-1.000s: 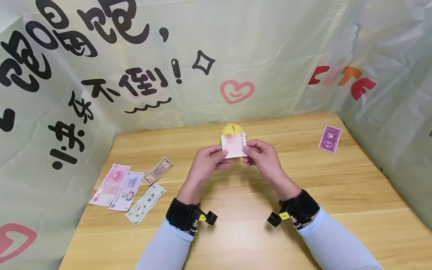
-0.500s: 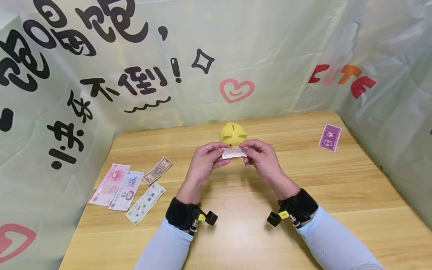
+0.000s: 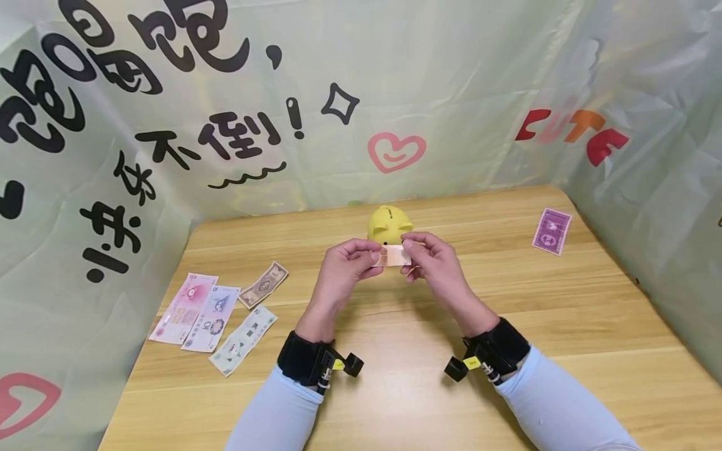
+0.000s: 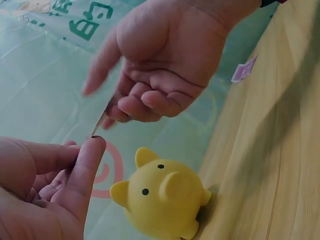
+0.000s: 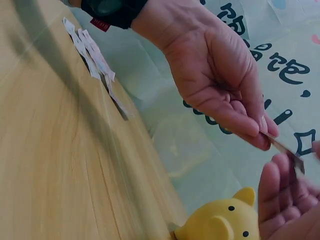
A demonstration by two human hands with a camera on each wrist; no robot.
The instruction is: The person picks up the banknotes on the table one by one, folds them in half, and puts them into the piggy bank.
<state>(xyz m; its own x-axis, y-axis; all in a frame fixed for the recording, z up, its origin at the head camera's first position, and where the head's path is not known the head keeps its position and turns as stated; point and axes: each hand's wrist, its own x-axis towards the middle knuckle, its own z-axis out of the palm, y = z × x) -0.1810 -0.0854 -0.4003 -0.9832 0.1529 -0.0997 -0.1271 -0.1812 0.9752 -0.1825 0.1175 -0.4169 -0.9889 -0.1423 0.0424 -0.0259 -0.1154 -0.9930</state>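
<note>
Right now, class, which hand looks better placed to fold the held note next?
Probably the right hand: in the left wrist view its thumb stands clear of the note, seemingly free to press a fold, while the left hand pinches one end.

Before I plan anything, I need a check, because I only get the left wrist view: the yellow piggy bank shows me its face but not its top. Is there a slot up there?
Observer: Yes. The head view shows a dark slot in the top of the piggy bank.
Operator: Thanks. My picture also misses what lies out to the person's left. Anything there?
Observer: Four paper notes lie on the table, left of the left hand: a pink note, a blue note, a brown note and a green note.
</note>
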